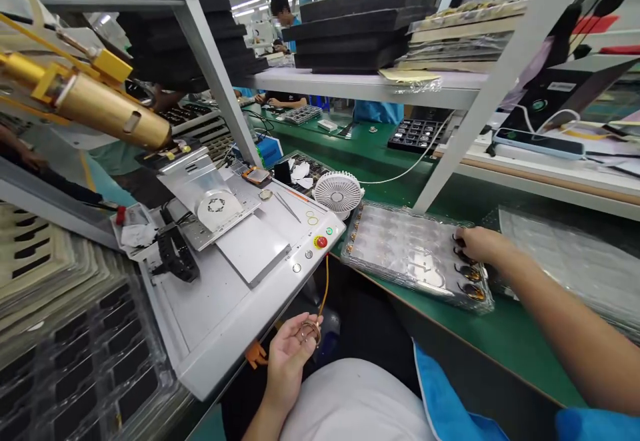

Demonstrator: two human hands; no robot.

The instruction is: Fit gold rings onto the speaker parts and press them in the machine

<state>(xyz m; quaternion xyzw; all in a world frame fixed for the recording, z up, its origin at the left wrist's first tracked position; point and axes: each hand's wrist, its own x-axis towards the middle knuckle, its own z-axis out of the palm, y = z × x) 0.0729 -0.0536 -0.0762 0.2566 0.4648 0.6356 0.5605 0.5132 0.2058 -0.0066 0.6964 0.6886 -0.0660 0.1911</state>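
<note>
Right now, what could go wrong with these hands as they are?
The left hand holds a small curved part on a thin orange wire, which might snag on the grey machine and tug loose. The right hand rests by gold-coloured parts at the end of the clear plastic tray, and could knock them out of place.

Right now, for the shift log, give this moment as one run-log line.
left hand: holds orange-wired ring part | right hand: on clear plastic tray

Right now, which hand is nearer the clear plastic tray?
Right hand, resting on the clear plastic tray's right end; left hand is apart, below the green bench edge.
</note>
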